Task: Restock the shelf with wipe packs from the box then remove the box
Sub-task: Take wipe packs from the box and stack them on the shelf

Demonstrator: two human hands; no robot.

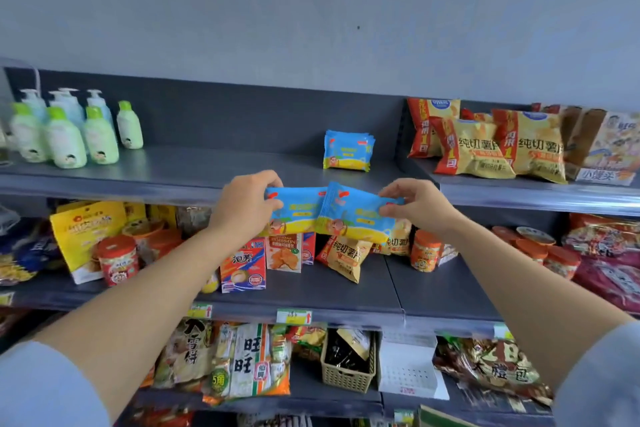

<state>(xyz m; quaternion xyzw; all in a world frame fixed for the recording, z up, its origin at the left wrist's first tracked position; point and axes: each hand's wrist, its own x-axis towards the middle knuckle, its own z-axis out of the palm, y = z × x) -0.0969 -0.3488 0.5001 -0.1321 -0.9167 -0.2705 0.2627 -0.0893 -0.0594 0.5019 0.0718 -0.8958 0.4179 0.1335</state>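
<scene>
Wipe packs: my left hand (247,210) pinches one blue pack (296,213), my right hand (417,206) another (353,215), overlapping before the top shelf (194,172) edge.

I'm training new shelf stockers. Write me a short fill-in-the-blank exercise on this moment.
1. The left hand and right hand together hold ___ blue wipe packs.
2. A small stack of wipe packs already stands on the ___ shelf.
3. The bottles at that shelf's left end have ___ caps.

Missing words: two; top; green
</scene>
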